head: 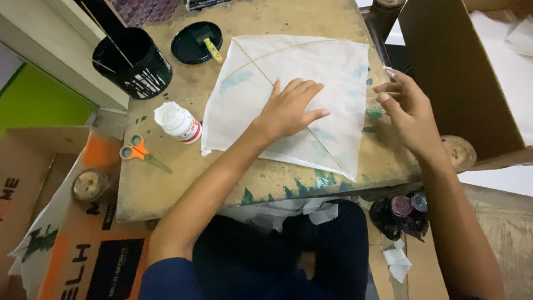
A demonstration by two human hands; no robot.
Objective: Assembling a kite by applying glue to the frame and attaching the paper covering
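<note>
Head view, looking straight down on a paint-stained wooden table [166,183], and the white paper kite [333,72] lies flat in the middle of it, set as a diamond with 2 thin sticks running across the sheet, 1 straight and 1 bowed. Left hand [288,108] is pressed palm-down right on the kite, fingers spread and flat, gripping nothing, lying across the straight stick near the centre. Right hand [408,108] is at the kite's right corner, fingers curled loosely with thumb and fingertips pinched close together; a bit of clear film seems to sit at the fingertips, but whether the hand really has hold of it I cannot tell.

Left of the kite, a white glue bottle [179,122] lies tilted just beside the paper's edge. Further left, orange-handled scissors [141,153] rest on the table, well apart from the kite. At the top left stands a black can [139,61] with thin sticks poking out, and next to it a black lid [194,41] carrying a yellow-handled brush [212,50]. A brown cardboard box [455,72] sits to the right of the table.
</note>
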